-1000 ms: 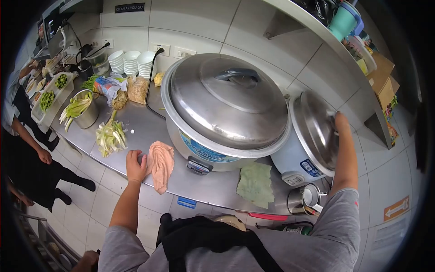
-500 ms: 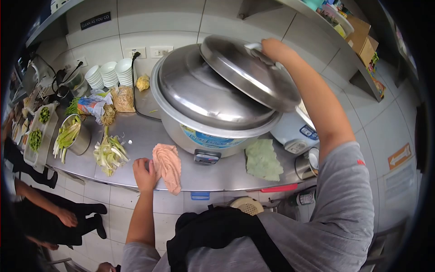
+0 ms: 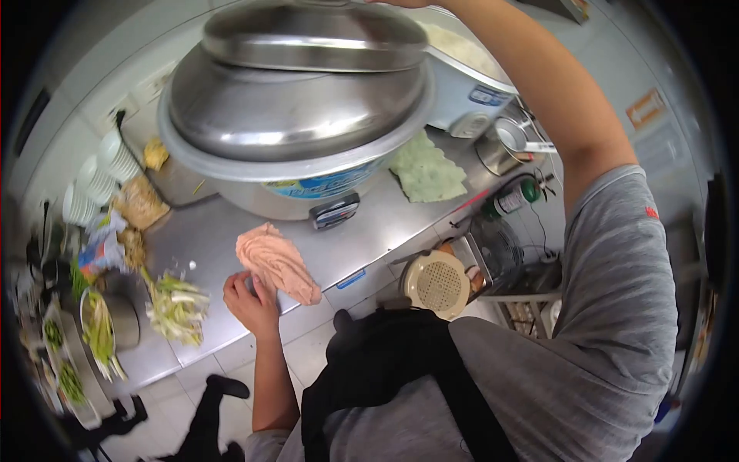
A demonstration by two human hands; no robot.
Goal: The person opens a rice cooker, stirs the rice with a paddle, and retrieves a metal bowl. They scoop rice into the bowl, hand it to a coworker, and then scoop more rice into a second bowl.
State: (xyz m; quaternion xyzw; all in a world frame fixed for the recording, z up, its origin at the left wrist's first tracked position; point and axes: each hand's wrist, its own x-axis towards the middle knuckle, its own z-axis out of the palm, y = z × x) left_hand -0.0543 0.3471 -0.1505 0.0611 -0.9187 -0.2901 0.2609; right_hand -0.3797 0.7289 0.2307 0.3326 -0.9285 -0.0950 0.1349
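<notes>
My left hand (image 3: 252, 302) rests at the counter's front edge beside a crumpled pink cloth (image 3: 275, 262), fingers bent round a small dark patch I cannot make out. Only a sliver of my right hand (image 3: 408, 2) shows at the top edge, above a smaller steel lid (image 3: 315, 42); its fingers are mostly cut off. That lid lies on the domed lid (image 3: 292, 115) of a large rice cooker (image 3: 254, 199). Right of it stands an uncovered cooker (image 3: 446, 100) with white rice (image 3: 462, 50) inside. A green cloth (image 3: 427, 169) lies in front, between the cookers.
On the left of the steel counter (image 3: 369, 231) are cut greens (image 3: 178, 306), a metal pot (image 3: 123, 319) of greens, bags and stacked white bowls (image 3: 98, 181). A metal container (image 3: 496, 154) stands right, a beige perforated basket (image 3: 436, 285) below. Another person's dark-clad leg (image 3: 202, 420) shows lower left.
The view has turned and shifted. The smaller lid, tilted in my right hand before, now lies nearly level on the large lid, farther left. The neighbouring cooker's rice shows more. My left hand stays by the cloth.
</notes>
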